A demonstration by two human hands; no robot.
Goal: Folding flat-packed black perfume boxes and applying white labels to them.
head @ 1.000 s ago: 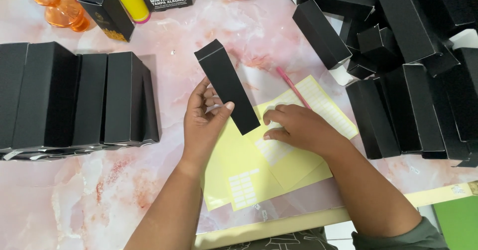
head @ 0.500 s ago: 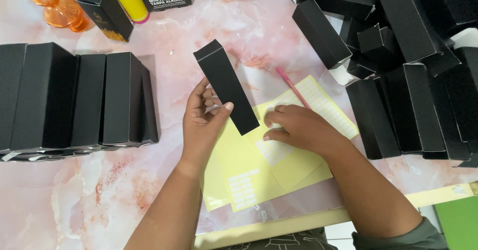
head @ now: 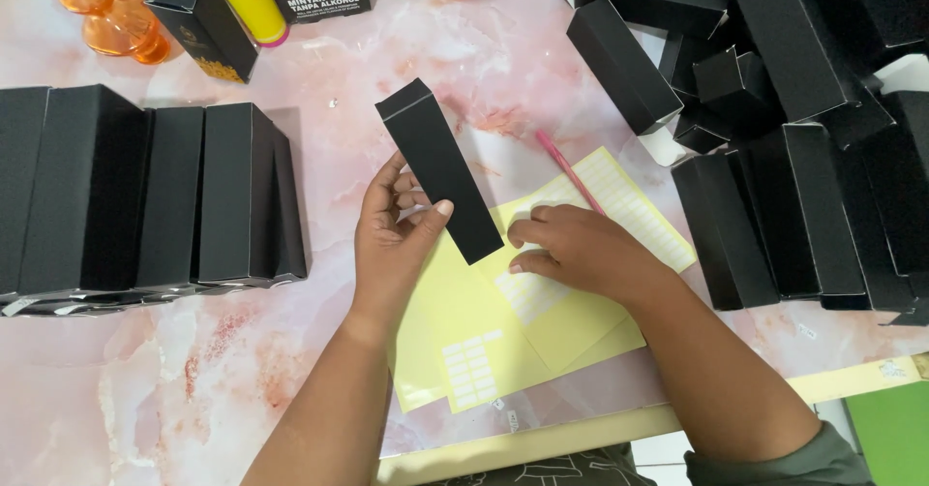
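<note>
Black box (head: 440,170) in left hand (head: 392,244)

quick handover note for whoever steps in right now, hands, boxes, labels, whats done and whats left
Left hand: grip shut on one slim black box, held tilted above the table.
Right hand: fingers pressed on the yellow label sheets, holding nothing that shows.
Pink pen lies beside the sheets.
Row of black boxes stands at left; loose pile of black boxes at right.
Done: some labels are gone from the sheets.
Left: held box shows no label.
</note>
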